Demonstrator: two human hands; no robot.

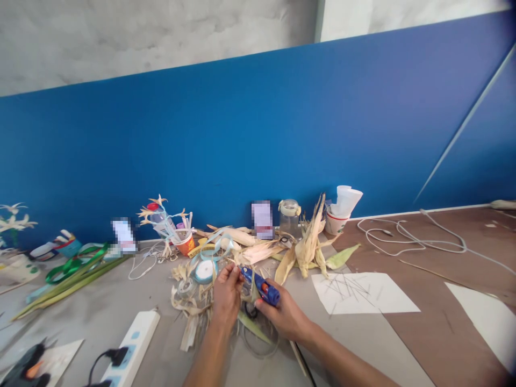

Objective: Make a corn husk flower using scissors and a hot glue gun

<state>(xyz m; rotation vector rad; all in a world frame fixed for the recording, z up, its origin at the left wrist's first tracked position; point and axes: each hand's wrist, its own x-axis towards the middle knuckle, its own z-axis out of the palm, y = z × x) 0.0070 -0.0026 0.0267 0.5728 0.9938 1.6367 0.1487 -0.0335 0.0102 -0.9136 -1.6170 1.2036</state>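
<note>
My right hand (288,314) is wrapped round a blue glue gun (262,287) with an orange-red part on its side. Its nozzle points left, toward my left hand (228,293). The fingers of my left hand are pinched together close to the nozzle; what they hold is too small to make out. Dry corn husks (308,250) lie in a heap behind my hands, one bunch standing tall. A roll of pale blue ribbon (205,270) is just left of my left hand. Husk scraps (191,309) and a green husk strip (255,327) lie around and below my hands.
A white power strip (135,344) with black plugs is at front left. White paper (387,298) with thin wires is at right, near a white cable (435,247). Along the blue partition (226,145) stand an orange cup (185,243), a jar (289,217) and a paper cup (336,221).
</note>
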